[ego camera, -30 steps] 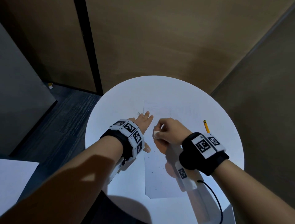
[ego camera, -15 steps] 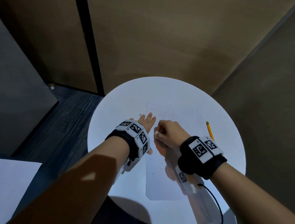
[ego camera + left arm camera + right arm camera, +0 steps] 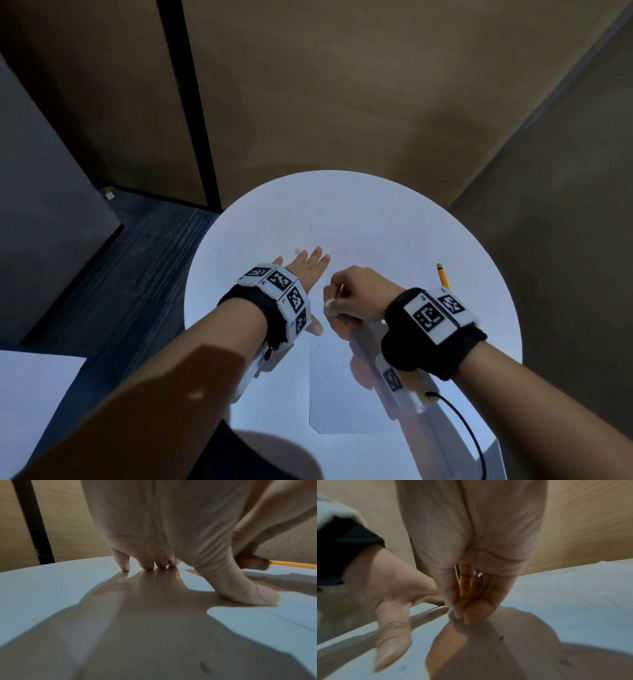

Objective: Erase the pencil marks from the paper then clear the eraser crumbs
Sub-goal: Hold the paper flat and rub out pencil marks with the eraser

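One sheet of paper (image 3: 346,394) lies flat on the round white table (image 3: 239,274), thin, light and likely to slide or crease, so the left hand (image 3: 305,270) is spread flat with fingertips and thumb pressing its left edge. Just right, the right hand (image 3: 356,294) pinches one small eraser (image 3: 452,614) against the sheet amid several dark crumbs (image 3: 500,638); one yellow pencil (image 3: 442,275) lies farther right.
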A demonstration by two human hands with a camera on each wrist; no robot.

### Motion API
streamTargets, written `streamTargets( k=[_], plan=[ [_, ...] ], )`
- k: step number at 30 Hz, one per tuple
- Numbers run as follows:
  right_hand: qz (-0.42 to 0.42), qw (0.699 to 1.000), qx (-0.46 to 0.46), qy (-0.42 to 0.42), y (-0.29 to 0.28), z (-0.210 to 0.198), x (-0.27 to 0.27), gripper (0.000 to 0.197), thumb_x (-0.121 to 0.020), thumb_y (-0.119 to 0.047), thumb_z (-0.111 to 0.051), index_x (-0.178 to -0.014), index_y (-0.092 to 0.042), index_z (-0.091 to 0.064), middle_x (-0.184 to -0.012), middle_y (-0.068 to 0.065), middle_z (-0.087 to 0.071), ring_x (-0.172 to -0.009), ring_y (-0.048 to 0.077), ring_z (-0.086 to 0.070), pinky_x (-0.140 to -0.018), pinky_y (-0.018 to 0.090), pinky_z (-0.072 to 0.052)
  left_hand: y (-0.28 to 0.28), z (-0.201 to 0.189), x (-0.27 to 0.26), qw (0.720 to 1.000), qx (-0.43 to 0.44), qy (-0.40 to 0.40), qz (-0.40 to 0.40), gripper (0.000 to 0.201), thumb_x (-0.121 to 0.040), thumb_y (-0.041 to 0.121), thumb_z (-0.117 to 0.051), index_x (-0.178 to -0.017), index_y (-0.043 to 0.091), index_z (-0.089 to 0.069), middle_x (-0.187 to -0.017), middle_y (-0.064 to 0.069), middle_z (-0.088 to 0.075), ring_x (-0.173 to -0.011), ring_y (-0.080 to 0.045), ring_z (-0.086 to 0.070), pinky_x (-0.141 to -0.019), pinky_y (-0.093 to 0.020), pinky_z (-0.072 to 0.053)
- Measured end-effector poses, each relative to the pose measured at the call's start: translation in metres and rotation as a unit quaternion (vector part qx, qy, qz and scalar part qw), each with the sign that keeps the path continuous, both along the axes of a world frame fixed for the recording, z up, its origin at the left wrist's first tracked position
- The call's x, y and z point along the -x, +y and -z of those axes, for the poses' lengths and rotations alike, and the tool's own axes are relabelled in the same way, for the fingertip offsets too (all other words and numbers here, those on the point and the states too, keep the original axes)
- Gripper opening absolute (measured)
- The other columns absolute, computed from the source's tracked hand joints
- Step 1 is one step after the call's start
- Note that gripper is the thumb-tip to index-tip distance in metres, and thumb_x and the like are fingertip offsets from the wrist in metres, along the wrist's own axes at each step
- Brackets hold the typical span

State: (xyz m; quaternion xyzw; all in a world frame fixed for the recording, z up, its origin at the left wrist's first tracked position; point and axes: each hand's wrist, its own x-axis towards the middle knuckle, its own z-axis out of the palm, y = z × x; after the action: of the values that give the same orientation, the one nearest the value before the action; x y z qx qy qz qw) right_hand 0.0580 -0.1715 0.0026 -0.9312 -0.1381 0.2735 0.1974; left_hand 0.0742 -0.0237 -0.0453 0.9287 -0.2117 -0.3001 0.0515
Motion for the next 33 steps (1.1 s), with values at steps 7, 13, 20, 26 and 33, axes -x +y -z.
streamTargets(
  k=[7, 13, 20, 26, 33],
  plan=[
    [0.018, 0.999, -0.027, -0.033, 0.008, 0.010, 0.005, 0.018, -0.089, -0.016, -0.056, -0.073, -0.018, -0.047, -0.085, 0.001, -0.057, -0.079, 0.013, -0.048, -0.054, 0.018, -0.031, -0.008, -0.022, 0.003, 1.000, -0.008, 0.024, -0.002, 0.123, -0.073, 0.047, -0.076, -0.149, 0.016, 0.016, -0.157, -0.002, 0.023, -0.146, -0.023, 0.013, -0.115, -0.051, -0.003],
    [0.059, 0.995, -0.060, -0.060, 0.012, 0.008, -0.003, 0.006, -0.086, -0.013, -0.059, -0.083, -0.012, -0.054, -0.094, 0.008, -0.063, -0.083, 0.017, -0.052, -0.059, 0.021, -0.034, -0.010, -0.026, 0.004, 1.000, -0.019, 0.021, -0.003, 0.121, -0.074, 0.046, -0.076, -0.150, 0.015, 0.013, -0.157, -0.003, 0.020, -0.146, -0.023, 0.011, -0.115, -0.051, -0.005],
    [-0.003, 1.000, -0.020, -0.016, 0.013, 0.005, 0.003, 0.007, -0.086, -0.018, -0.061, -0.087, -0.011, -0.058, -0.091, 0.004, -0.061, -0.080, 0.013, -0.050, -0.061, 0.020, -0.035, -0.008, -0.028, 0.006, 0.999, -0.011, 0.030, -0.008, 0.121, -0.074, 0.043, -0.077, -0.150, 0.016, 0.014, -0.157, -0.002, 0.021, -0.146, -0.022, 0.011, -0.116, -0.049, -0.004],
    [0.019, 0.998, -0.035, -0.051, 0.017, 0.014, 0.008, 0.004, -0.089, -0.015, -0.055, -0.088, -0.013, -0.052, -0.101, 0.012, -0.063, -0.081, 0.015, -0.047, -0.063, 0.024, -0.032, -0.010, -0.033, 0.007, 0.999, -0.001, 0.026, -0.019, 0.116, -0.077, 0.037, -0.075, -0.150, 0.015, 0.011, -0.158, -0.002, 0.018, -0.146, -0.021, 0.009, -0.116, -0.048, -0.004],
    [0.048, 0.995, -0.063, -0.068, 0.017, 0.009, -0.001, 0.011, -0.087, -0.014, -0.060, -0.081, -0.013, -0.051, -0.096, 0.011, -0.061, -0.082, 0.017, -0.049, -0.061, 0.024, -0.032, -0.012, -0.034, 0.008, 1.000, -0.006, 0.016, -0.020, 0.104, -0.084, 0.038, -0.068, -0.151, 0.015, 0.008, -0.158, -0.002, 0.016, -0.146, -0.020, 0.007, -0.117, -0.047, -0.008]
  ],
)
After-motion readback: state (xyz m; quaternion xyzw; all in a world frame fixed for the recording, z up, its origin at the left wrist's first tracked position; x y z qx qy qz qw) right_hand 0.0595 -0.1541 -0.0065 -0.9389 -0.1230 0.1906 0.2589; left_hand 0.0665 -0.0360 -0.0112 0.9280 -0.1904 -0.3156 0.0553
